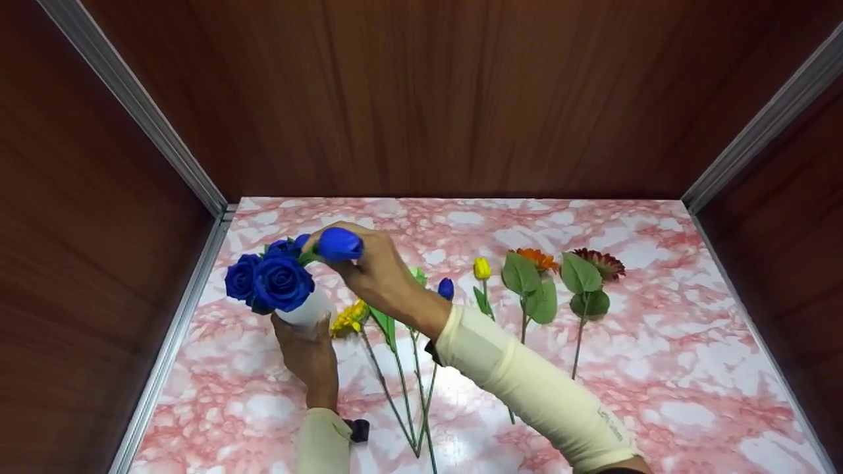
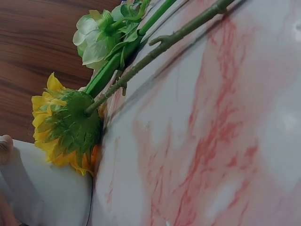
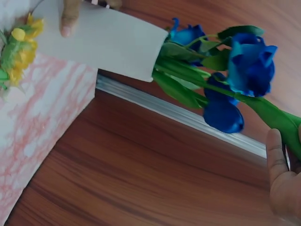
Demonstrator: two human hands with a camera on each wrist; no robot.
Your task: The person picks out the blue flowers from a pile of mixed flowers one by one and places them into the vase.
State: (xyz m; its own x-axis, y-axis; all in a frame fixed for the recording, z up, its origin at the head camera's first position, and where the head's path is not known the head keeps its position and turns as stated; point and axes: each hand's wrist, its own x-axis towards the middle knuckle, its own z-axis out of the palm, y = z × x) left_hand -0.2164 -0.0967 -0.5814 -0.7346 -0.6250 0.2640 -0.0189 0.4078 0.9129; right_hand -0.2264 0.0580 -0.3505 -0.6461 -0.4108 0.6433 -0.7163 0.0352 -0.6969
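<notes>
My left hand (image 1: 308,359) grips a white vase (image 1: 308,313) on the left side of the table. Several blue roses (image 1: 283,282) stand bunched in its mouth; in the right wrist view a blue tulip (image 3: 223,115) hangs among them. Above the vase, my right hand (image 1: 379,270) pinches another blue tulip (image 1: 340,244) just below its bloom. Its green leaf (image 3: 277,120) shows at the fingers in the right wrist view, and its stem runs down to the vase's mouth. Close beside the vase lies a yellow sunflower (image 2: 70,125), its head near the vase wall.
Right of the vase lie long green stems, a second blue tulip (image 1: 446,288) and a white-green flower (image 2: 94,40). Farther right are a yellow tulip (image 1: 482,268), an orange flower (image 1: 537,259) and a dark red flower (image 1: 600,262). Brown wood panels (image 1: 454,99) enclose the pink marbled table (image 1: 685,368).
</notes>
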